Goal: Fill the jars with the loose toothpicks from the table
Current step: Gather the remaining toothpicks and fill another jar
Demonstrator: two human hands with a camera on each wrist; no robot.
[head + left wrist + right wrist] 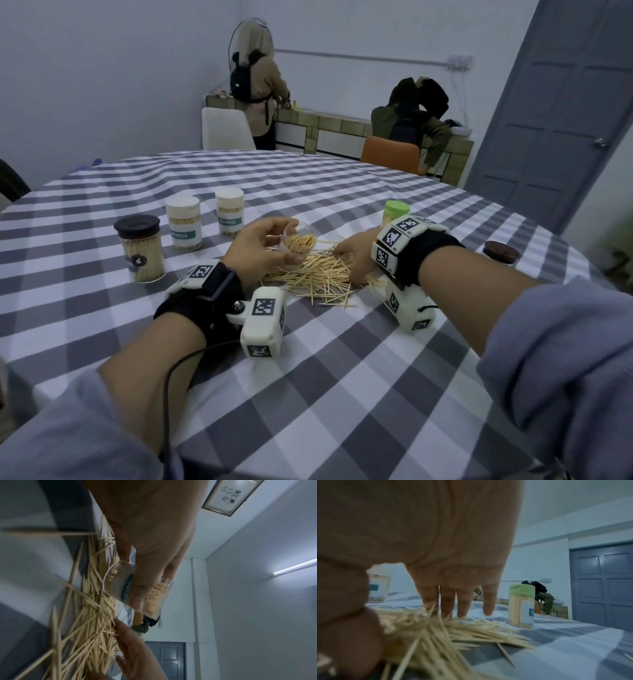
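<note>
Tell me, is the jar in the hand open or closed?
Open. The jar held by the left hand has no lid, and toothpick tips show at its mouth.

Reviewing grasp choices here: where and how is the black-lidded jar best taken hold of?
Grip the black-lidded jar round its clear cylindrical wall below the lid, probably coming from its right, the open side facing the left hand. It stands upright and closed, apart from its neighbours.
</note>
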